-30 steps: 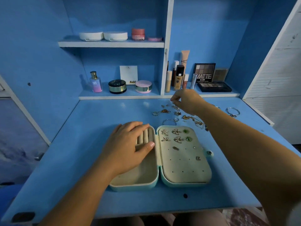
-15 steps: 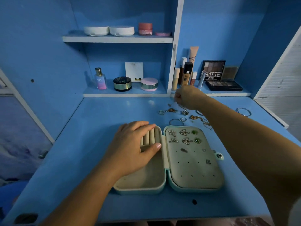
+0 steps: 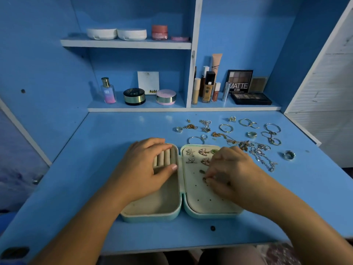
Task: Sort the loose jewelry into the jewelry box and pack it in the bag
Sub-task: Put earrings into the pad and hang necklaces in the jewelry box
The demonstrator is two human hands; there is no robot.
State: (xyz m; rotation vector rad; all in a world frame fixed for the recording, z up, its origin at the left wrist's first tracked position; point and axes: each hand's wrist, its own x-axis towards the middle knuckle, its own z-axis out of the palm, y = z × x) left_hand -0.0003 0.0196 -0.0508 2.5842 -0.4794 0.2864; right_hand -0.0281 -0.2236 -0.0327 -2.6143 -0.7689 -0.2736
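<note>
Right fingertips: curled and drawn together, pinching a small dark piece; its kind was too small to tell.
Left fingers: straight and close together, laid flat across the far end of the ring rolls; the thumb lay apart from them along the near edge of the rolls.
View: head camera only, looking down; all lines refer to it.
Jewelry box: lay open flat at the middle of the blue desk; teal shell, cream lining, two halves side by side.
Left half: ring rolls at the far end, a plain open tray at the near end.
Right half: a cream earring panel with rows of small holes; starfish studs, winged gold pieces and a green stud sat along its far end.
Small dark piece, position: at the panel surface, about mid-panel, just nearer than the pinned earrings.
Loose jewelry: rings, bangles and tangled chains spread on the desk beyond and to the right of the box.
Right hand: palm down over the right half, forearm entering from the lower right.
Left hand: palm down on the left half, forearm entering from the lower left.
Shelves: cosmetics stood behind the desk.
</note>
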